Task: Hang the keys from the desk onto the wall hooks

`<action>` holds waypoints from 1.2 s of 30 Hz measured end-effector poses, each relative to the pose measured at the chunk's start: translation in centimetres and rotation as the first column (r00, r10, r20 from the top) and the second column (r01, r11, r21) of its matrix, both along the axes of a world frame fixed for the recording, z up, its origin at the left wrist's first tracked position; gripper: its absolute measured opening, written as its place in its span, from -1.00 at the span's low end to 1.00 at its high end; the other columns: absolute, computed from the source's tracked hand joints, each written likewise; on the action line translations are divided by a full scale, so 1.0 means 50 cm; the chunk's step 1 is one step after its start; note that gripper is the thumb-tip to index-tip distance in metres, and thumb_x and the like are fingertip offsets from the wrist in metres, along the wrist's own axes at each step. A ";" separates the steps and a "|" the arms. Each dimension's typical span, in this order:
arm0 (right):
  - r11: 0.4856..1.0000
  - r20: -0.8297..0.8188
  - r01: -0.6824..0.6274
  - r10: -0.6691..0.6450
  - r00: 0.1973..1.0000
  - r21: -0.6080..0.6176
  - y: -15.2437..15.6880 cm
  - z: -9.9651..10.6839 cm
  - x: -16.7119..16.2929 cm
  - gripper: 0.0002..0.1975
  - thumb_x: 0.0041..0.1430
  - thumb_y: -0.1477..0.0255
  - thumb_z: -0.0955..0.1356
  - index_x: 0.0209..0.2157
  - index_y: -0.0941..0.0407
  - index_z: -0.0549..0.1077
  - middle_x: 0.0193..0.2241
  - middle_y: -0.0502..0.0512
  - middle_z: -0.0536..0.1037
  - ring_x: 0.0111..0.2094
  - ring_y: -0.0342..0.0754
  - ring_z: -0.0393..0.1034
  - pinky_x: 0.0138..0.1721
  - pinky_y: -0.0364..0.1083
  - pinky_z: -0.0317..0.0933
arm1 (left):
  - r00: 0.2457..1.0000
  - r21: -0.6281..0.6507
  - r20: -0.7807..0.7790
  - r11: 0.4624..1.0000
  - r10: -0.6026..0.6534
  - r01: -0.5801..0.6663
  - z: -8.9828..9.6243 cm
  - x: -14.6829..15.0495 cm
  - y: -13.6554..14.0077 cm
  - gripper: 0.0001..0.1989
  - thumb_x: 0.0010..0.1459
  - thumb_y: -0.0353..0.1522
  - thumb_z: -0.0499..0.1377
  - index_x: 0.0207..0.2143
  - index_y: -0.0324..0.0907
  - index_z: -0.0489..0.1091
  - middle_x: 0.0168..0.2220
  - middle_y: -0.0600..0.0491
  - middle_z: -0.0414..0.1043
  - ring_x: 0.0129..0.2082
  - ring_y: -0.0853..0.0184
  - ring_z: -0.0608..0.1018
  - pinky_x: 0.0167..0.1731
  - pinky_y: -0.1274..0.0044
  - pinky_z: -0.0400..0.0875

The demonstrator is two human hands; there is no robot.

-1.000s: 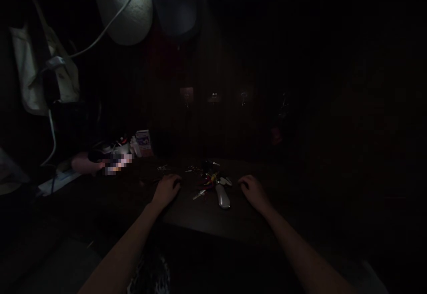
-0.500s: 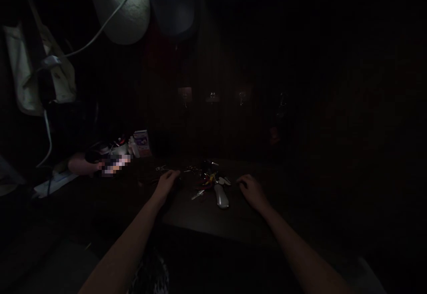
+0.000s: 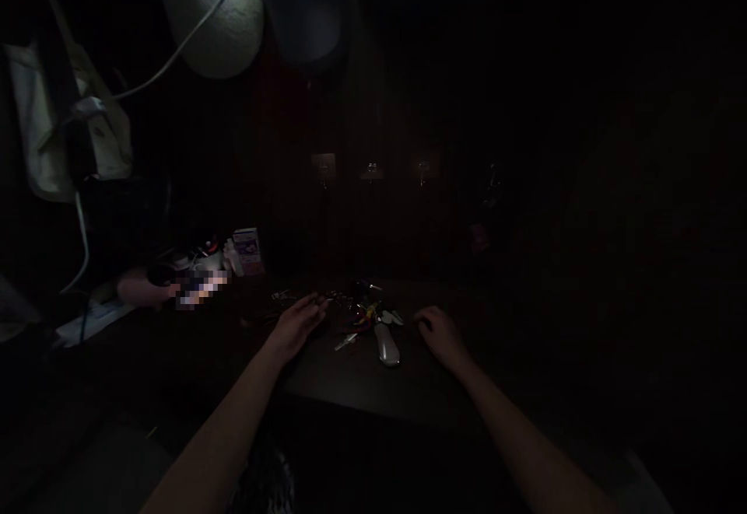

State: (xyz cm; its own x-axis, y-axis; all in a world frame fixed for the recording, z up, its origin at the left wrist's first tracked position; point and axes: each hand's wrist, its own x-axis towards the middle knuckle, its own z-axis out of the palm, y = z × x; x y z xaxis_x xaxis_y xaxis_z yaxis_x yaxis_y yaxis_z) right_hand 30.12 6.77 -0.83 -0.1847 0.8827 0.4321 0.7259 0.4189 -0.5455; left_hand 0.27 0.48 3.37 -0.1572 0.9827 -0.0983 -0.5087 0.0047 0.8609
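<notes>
My left hand (image 3: pixel 297 326) rests low over the dark table, its fingers stretched out to the right beside a dim line of small shiny pieces (image 3: pixel 337 296). Those fingers are open and I see nothing held in them. On the other side, my right hand (image 3: pixel 440 333) lies loosely curled, a gap showing between thumb and fingers, apparently with nothing in it. Between the hands is a jumbled bunch of small items: a smooth grey oblong piece (image 3: pixel 387 345), a silver key-like piece (image 3: pixel 346 341), and something yellow and red (image 3: pixel 367 313). Darkness hides their details.
At the left of the table (image 3: pixel 338 389) stand a small printed box (image 3: pixel 249 251) and a pinkish rounded object (image 3: pixel 140 288). Caps (image 3: pixel 222 32) hang above, a pale bag (image 3: pixel 47 125) hangs at the left, and a white cable (image 3: pixel 175 51) crosses there. Metal hooks (image 3: pixel 372 169) line the back wall.
My left hand has shifted slightly right and its fingers have straightened out from a more bent pose. The right hand and the items between stay where they were.
</notes>
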 end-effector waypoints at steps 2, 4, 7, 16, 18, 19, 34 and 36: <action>1.000 0.008 0.002 -0.002 1.000 -0.003 -0.001 0.002 -0.001 -0.77 0.00 0.60 0.20 -0.42 0.13 0.46 -0.31 0.10 0.44 -0.19 -0.06 0.32 -0.10 -0.08 0.16 | 1.000 -0.002 -0.014 1.000 0.010 -0.010 0.000 0.001 -0.002 -0.70 -0.05 -0.58 0.21 -0.22 -0.21 0.40 -0.14 -0.03 0.48 -0.11 0.34 0.51 -0.03 0.49 0.35; 1.000 0.012 0.001 -0.001 1.000 -0.006 -0.001 0.003 -0.001 -0.77 0.01 0.60 0.20 -0.42 0.12 0.46 -0.31 0.10 0.44 -0.19 -0.06 0.32 -0.10 -0.09 0.16 | 0.997 -0.013 -0.067 0.999 0.034 -0.035 0.000 0.001 -0.003 -0.71 -0.07 -0.56 0.24 -0.23 -0.19 0.41 -0.20 0.00 0.51 -0.15 0.35 0.52 -0.07 0.50 0.36; 1.000 0.023 0.009 -0.008 1.000 -0.011 -0.001 0.003 -0.001 -0.77 0.01 0.60 0.20 -0.40 0.13 0.46 -0.31 0.11 0.44 -0.20 -0.06 0.32 -0.10 -0.08 0.15 | 0.985 -0.022 -0.162 0.998 0.061 -0.065 0.001 -0.001 -0.005 -0.71 -0.09 -0.50 0.27 -0.24 -0.18 0.42 -0.29 0.00 0.53 -0.21 0.37 0.54 -0.11 0.52 0.36; 1.000 0.002 0.005 -0.005 1.000 0.000 -0.004 0.002 -0.001 -0.77 0.01 0.58 0.20 -0.41 0.10 0.46 -0.32 0.07 0.44 -0.20 -0.07 0.33 -0.11 -0.09 0.16 | 0.987 0.013 -0.153 0.999 0.039 -0.037 0.009 0.001 -0.006 -0.66 -0.06 -0.51 0.24 -0.16 -0.21 0.41 -0.34 0.03 0.51 -0.22 0.35 0.55 -0.04 0.45 0.36; 1.000 -0.008 0.000 0.000 1.000 0.003 -0.005 0.002 -0.001 -0.77 0.01 0.57 0.20 -0.41 0.10 0.46 -0.32 0.08 0.44 -0.20 -0.06 0.33 -0.11 -0.09 0.17 | 0.993 0.020 -0.113 0.999 0.030 -0.028 0.011 0.001 -0.006 -0.66 -0.05 -0.53 0.22 -0.15 -0.22 0.40 -0.34 0.03 0.51 -0.17 0.33 0.54 0.00 0.45 0.34; 1.000 -0.012 -0.002 0.002 1.000 0.005 -0.005 0.002 0.000 -0.77 0.00 0.57 0.20 -0.41 0.10 0.46 -0.32 0.08 0.44 -0.20 -0.06 0.33 -0.11 -0.09 0.17 | 0.995 0.027 -0.100 0.999 0.024 -0.021 0.012 0.000 -0.006 -0.66 -0.05 -0.54 0.21 -0.15 -0.22 0.39 -0.33 0.03 0.51 -0.15 0.32 0.53 0.01 0.44 0.33; 1.000 -0.040 -0.016 0.016 0.999 0.003 -0.001 0.001 0.000 -0.77 0.00 0.55 0.19 -0.43 0.10 0.46 -0.32 0.09 0.44 -0.21 -0.05 0.34 -0.11 -0.06 0.18 | 0.996 0.064 -0.055 0.996 0.068 -0.064 0.061 -0.027 0.060 -0.81 0.02 -0.41 0.20 -0.25 -0.15 0.47 -0.15 0.02 0.49 -0.21 0.39 0.53 -0.10 0.50 0.35; 1.000 -0.047 -0.015 0.015 0.999 -0.008 0.000 0.001 0.000 -0.78 0.00 0.55 0.19 -0.44 0.10 0.45 -0.32 0.09 0.44 -0.22 -0.05 0.34 -0.11 -0.06 0.18 | 0.993 0.091 -0.062 0.991 0.104 -0.098 0.085 -0.029 0.079 -0.82 0.00 -0.41 0.22 -0.28 -0.13 0.48 -0.13 0.04 0.48 -0.22 0.42 0.52 -0.13 0.54 0.36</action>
State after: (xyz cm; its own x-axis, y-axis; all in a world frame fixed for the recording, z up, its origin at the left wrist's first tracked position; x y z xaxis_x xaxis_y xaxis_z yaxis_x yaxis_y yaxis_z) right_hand 30.10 6.75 -0.79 -0.1779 0.8835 0.4333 0.6933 0.4250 -0.5820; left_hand -1.17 4.42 7.61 -0.2591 0.9659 0.0011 -0.4442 -0.1202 0.8878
